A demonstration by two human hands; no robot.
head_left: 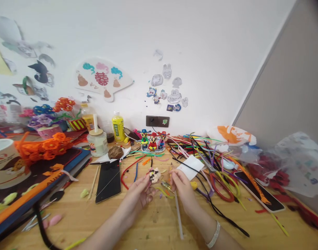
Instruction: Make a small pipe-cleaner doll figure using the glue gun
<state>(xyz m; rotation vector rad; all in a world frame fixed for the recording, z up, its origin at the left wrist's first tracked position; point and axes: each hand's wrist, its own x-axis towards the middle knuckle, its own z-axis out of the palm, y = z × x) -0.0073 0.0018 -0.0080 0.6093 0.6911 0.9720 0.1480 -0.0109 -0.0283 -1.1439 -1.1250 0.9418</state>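
My left hand (140, 192) pinches a small cream-and-black fuzzy craft piece (155, 175) between thumb and fingers, above the wooden table. Close by on the right, my right hand (182, 185) is closed, fingertips together. A translucent white stick (178, 217), like a hot glue stick, runs down from under its palm toward me. What its fingertips pinch is too small to make out. Between the hands lie a small clear-and-gold object (166, 186) and a bent yellow pipe cleaner (165, 193). Three small colourful figures (153, 141) stand on a tray behind.
A black phone (108, 181) lies left, near a glass jar (97, 143) and a yellow bottle (118, 126). Scissors with red handles (221, 187), a white card (190, 167) and many pipe cleaners crowd the right. A paper cup (8, 165) stands far left.
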